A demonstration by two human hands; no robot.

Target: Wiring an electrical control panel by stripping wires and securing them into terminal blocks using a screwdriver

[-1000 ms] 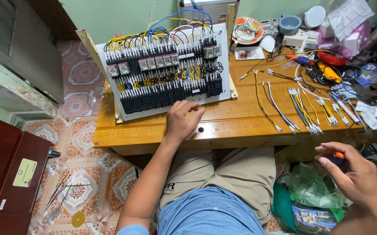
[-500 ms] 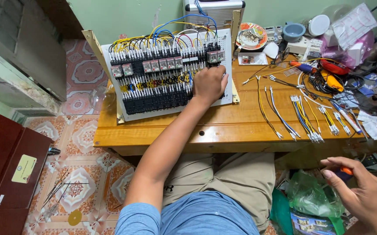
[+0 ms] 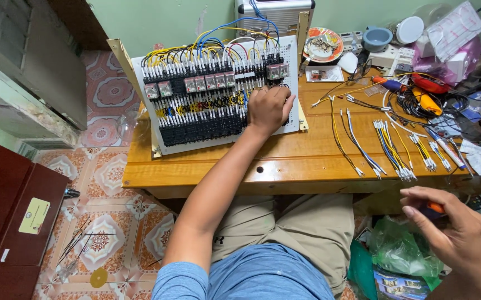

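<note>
Head view showed the wiring panel (image 3: 218, 94) propped at a tilt on the wooden worktop (image 3: 285, 161), toward 11 o'clock in the picture, its long axis running from 9 to 3 o'clock. The left hand (image 3: 268, 108) rested on the panel's right part, fingers curled and pressed against the rows of black terminal blocks (image 3: 201, 128); whether it pinched a wire there could not be told. That hand was touching the panel, so it was by far the nearer one.

The right hand (image 3: 457, 239) hung low at 4 o'clock, off the worktop's near edge and well apart from the panel, which lay toward 10 o'clock from it. Its grip was closed loosely around an orange-handled tool (image 3: 436, 208), only the handle tip showing between the fingers.

Between the two hands, cut wires with ferrule ends (image 3: 396, 150) lay fanned on the worktop at 2 o'clock, their lengths pointing roughly from 12 to 6 o'clock.
</note>
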